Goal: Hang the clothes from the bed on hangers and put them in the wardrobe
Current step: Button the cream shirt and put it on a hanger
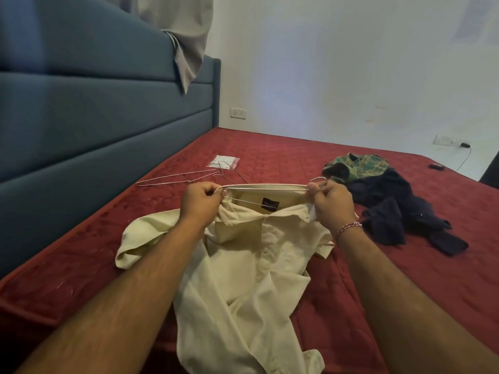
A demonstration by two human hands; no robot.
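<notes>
Across the red quilted bed (270, 157) lies the cream collared shirt (237, 265), its collar raised at my hands. Beyond it sits a dark navy garment (391, 206) with a green plaid shirt (359, 164) behind, and spare thin wire hangers (175, 177) lie left. My left hand (198, 202) pinches collar and metal wire hanger (266, 187); my right hand (333, 205) grips the hook end with cloth.

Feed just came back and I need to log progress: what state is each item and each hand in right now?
Cream shirt: collar lifted off the bed, hanger partly in the neck.
Wire hanger: gripped at both ends.
Left hand: grips hanger and collar.
Right hand: grips the hook end and collar.
Spare hangers: loose on the bed.
Navy garment: crumpled, unhung.
Green checked garment: crumpled, unhung.
</notes>
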